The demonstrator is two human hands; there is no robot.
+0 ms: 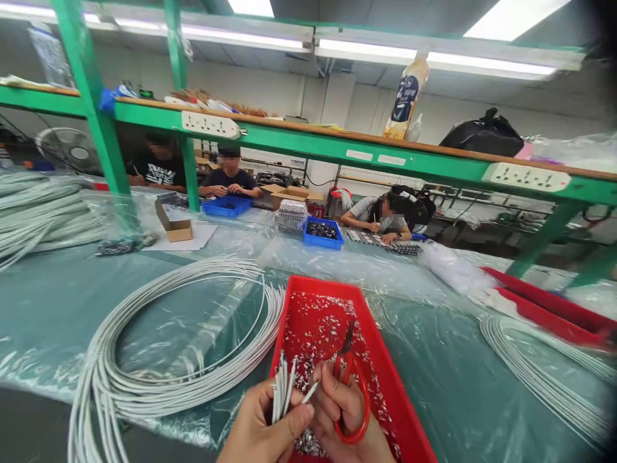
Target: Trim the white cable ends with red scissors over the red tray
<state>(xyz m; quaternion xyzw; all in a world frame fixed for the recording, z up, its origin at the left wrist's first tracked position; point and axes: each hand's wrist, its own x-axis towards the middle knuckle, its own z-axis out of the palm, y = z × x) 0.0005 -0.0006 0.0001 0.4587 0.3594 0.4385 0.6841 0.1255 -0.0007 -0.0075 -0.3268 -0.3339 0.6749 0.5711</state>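
My left hand (270,421) is closed around a bundle of white cables (283,389), their cut ends pointing up. One cable end (310,392) leans out to the right between thumb and finger. My right hand (343,402) grips red-handled scissors (365,402) by the loops, with the dark blades pointing up and away. Its thumb and forefinger are pinched near that single cable end; whether they touch it I cannot tell. Both hands are above a red tray (405,405) strewn with small silvery and white scraps (321,321).
A big coil of white cable (113,334) lies left of the tray, another coil (544,366) to the right. A second red tray (544,302) stands far right. Beyond are a blue bin (324,241), a small cardboard box (178,230) and a green shelf frame (299,138). Several people sit opposite.
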